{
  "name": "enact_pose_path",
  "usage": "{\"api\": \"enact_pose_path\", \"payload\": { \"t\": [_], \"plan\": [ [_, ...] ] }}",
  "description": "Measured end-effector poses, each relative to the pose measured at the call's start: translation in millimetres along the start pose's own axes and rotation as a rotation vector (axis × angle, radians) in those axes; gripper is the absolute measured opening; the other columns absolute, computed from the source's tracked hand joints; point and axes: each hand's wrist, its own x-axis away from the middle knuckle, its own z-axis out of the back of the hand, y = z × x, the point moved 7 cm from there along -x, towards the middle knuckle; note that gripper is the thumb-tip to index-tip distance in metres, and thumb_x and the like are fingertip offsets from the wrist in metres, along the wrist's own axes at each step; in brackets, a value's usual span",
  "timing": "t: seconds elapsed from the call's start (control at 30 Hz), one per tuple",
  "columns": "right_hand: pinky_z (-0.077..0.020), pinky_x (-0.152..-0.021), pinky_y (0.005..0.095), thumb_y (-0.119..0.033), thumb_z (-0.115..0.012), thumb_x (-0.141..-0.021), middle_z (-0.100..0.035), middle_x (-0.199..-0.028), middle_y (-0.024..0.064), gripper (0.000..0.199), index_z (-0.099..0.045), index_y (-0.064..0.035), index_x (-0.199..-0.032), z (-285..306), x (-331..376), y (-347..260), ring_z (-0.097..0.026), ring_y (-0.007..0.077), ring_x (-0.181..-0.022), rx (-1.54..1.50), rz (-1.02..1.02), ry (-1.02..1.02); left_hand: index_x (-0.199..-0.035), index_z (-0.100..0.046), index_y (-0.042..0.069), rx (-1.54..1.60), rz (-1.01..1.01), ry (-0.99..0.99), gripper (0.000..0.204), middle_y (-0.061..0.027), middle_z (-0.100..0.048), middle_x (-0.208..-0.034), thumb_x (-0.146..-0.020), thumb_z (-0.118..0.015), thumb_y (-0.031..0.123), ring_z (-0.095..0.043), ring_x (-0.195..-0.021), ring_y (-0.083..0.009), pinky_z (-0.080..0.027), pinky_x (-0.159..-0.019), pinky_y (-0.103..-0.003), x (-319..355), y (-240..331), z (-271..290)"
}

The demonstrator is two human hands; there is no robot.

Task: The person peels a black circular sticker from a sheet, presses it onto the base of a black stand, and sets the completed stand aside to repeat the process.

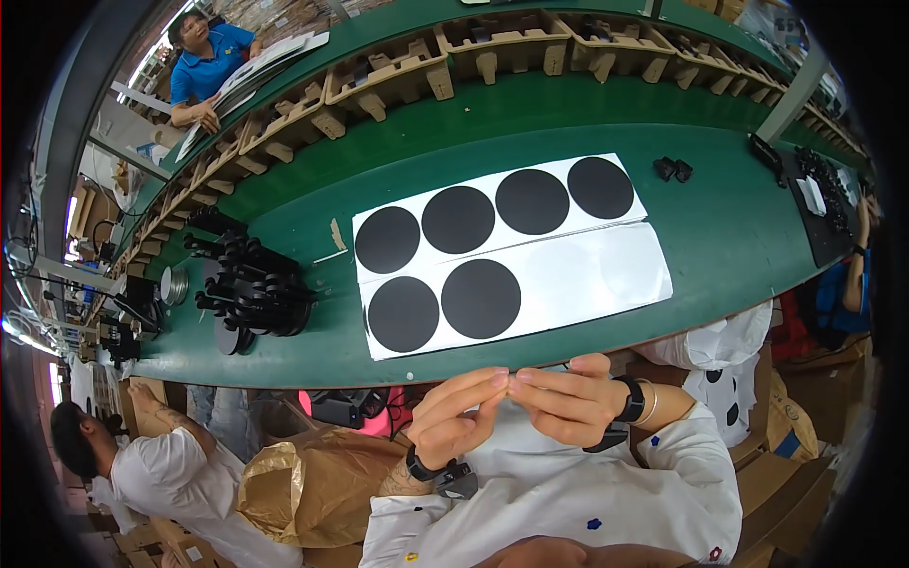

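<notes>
My left hand (453, 417) and my right hand (568, 402) meet fingertip to fingertip just off the table's near edge. Both are closed in a pinch; whatever lies between the fingers is hidden or too small to name. Beyond them on the green table (530, 346) lies a white sheet (568, 284) with black round stickers (481, 298) in two rows. Its near row has bare white spots on the right side. To the left stands a cluster of black parts with round bases (251, 293).
Small black pieces (673, 169) lie right of the sheet, and a dark mat with black parts (822, 204) sits farther right. Cardboard trays (388, 76) line the far side. A brown paper bag (312, 483) is at lower left. Other people sit left and across.
</notes>
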Motion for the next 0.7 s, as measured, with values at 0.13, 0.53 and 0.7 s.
{"api": "enact_pose_path", "payload": {
  "t": [0.13,0.53,0.7],
  "plan": [
    [-0.0261,-0.1,0.0345,-0.006,-0.056,-0.072,-0.069,-0.096,0.0135,0.018,-0.045,-0.0128,-0.06,0.2,-0.6,-0.7,-0.065,0.0204,-0.096,0.006,0.008,0.002,-0.093,-0.023,0.005,-0.036,0.008,-0.006,0.044,-0.0223,-0.064,-0.081,-0.077,-0.062,-0.009,-0.067,-0.066,-0.0319,-0.057,-0.053,-0.035,1.2,1.1,-1.4],
    [-0.0259,-0.098,0.0331,-0.01,-0.055,-0.074,-0.069,-0.095,0.0128,0.018,-0.044,-0.0137,-0.06,-0.1,0.3,-1.3,-0.066,0.019,-0.094,0.044,0.052,0.011,-0.093,-0.023,0.003,-0.058,0.165,-0.082,0.043,-0.0213,-0.063,-0.081,-0.076,-0.061,-0.01,-0.066,-0.064,-0.0307,-0.056,-0.052,-0.035,-5.3,1.3,-3.7],
    [-0.0257,-0.098,0.0331,-0.009,-0.055,-0.073,-0.069,-0.095,0.0125,0.018,-0.044,-0.0138,-0.06,-0.5,-0.8,-0.9,-0.066,0.0184,-0.093,0.048,0.061,0.026,-0.086,-0.063,-0.008,0.054,0.181,0.117,0.016,-0.0173,-0.066,-0.088,-0.07,-0.065,-0.011,-0.067,-0.075,-0.0228,-0.055,-0.062,-0.026,2.6,-2.1,0.4]
  ]
}}
